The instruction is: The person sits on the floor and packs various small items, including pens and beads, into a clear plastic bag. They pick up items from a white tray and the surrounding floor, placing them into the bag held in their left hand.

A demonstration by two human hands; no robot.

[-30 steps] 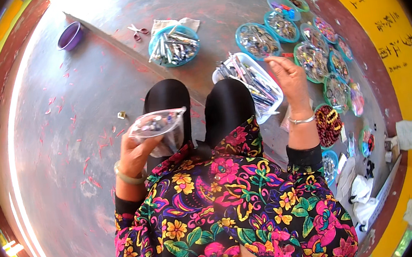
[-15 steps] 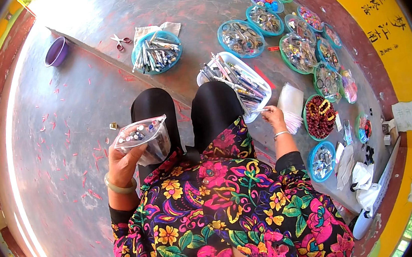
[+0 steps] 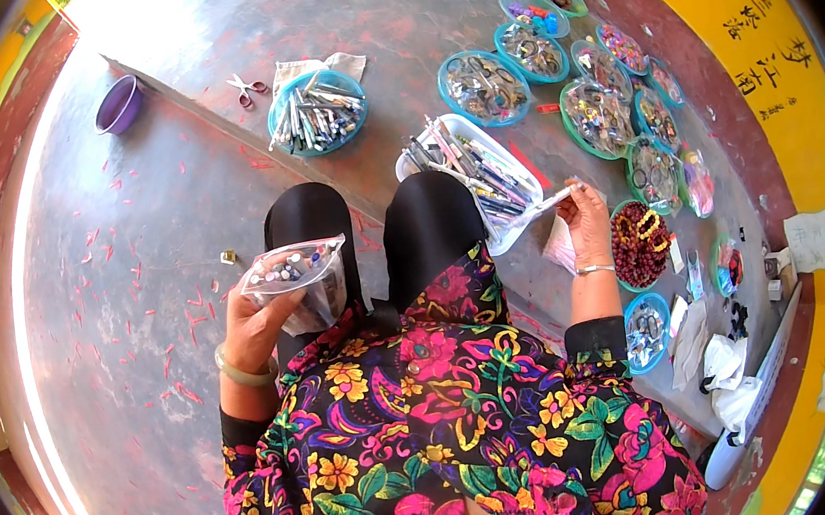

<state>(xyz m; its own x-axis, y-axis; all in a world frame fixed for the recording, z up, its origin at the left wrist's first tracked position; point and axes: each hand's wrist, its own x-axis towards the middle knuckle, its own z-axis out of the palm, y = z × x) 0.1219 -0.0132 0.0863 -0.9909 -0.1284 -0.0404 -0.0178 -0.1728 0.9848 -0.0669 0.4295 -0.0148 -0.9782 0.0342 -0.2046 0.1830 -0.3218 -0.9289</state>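
Observation:
My left hand (image 3: 251, 327) grips a clear zip bag (image 3: 319, 305) above my left thigh, thumb across its side. Several pens with their ends up stand inside the bag. My right hand (image 3: 587, 226) is raised beside the white plastic basket (image 3: 533, 215), pinching a slim pale pen (image 3: 553, 200) that points left toward the basket's near corner. Many pens (image 3: 473, 166) lie heaped in that basket, just beyond my knees. Partly hidden by my right hand, a stack of clear plastic bags (image 3: 559, 247) lies on the floor.
A blue basket of pens (image 3: 321, 147), scissors (image 3: 245, 92) and a purple bowl (image 3: 119, 105) sit farther off. Several round baskets of small goods (image 3: 485, 89) line the right, with a basket of dark red beads (image 3: 642, 245) nearest my right hand. Red scraps litter the floor.
My right hand has lifted away from the basket's near corner, up and to the right, carrying the pen over the plastic bags. My left hand keeps the bag, shifted slightly right.

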